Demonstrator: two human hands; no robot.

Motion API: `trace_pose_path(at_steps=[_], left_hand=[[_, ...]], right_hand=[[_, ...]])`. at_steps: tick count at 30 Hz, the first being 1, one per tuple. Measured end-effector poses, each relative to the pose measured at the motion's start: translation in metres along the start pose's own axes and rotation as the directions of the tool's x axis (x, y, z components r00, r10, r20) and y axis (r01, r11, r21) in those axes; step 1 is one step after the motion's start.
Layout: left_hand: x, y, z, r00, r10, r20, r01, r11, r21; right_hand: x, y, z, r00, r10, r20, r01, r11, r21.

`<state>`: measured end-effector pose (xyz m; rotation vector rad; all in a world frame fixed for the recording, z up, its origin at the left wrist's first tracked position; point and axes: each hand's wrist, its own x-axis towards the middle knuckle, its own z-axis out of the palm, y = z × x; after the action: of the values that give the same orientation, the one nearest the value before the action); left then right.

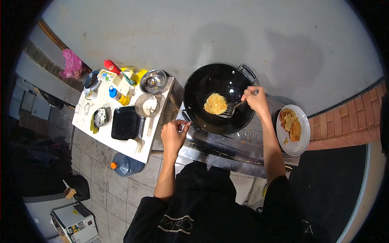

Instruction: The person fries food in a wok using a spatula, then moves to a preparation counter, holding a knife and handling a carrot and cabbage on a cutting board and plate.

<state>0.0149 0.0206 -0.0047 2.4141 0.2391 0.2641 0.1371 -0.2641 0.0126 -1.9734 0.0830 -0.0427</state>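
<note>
A black wok (198, 81) sits on the metal stove (251, 135), with a round golden fritter (215, 104) lying in it. My right hand (256, 100) is closed around the handle of a slotted spatula (227, 112). The spatula's blade reaches to the fritter's lower right edge; part of it may be under the fritter. At the wok's lower left side, my left hand (174, 135) has its fingers pinched at the near loop handle (186, 116). To the right of the wok, a white plate (300, 146) bears several browned fried pieces (294, 128).
On the left stands a white table (99, 135) with a black square pan (123, 123), a metal bowl (153, 81), a bowl of white stuff (146, 105), and a yellow bottle with a blue cap (118, 96). A water jug (127, 164) lies below. A brick edge (344, 117) borders the right.
</note>
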Motion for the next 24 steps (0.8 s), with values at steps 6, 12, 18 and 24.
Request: trace_pose_path(at_steps=[6, 12, 18, 24], left_hand=[[0.001, 0.000, 0.000, 1.000, 0.000, 0.028, 0.000, 1.000, -0.006], [0.002, 0.001, -0.001, 1.000, 0.012, 0.019, -0.012, 1.000, -0.010], [0.002, 0.003, -0.004, 0.999, -0.008, 0.044, 0.007, 1.000, 0.005], [0.002, 0.000, -0.002, 0.999, -0.005, 0.045, 0.006, 1.000, -0.020]], right_hand=[[-0.025, 0.029, 0.001, 0.994, 0.062, -0.088, -0.043, 0.978, 0.205], [-0.036, 0.043, 0.025, 0.985, -0.004, -0.174, 0.062, 0.943, 0.326], [-0.040, 0.035, 0.034, 0.980, 0.123, -0.156, -0.036, 0.884, 0.466], [-0.039, 0.031, 0.026, 0.976, 0.115, -0.183, -0.011, 0.873, 0.488]])
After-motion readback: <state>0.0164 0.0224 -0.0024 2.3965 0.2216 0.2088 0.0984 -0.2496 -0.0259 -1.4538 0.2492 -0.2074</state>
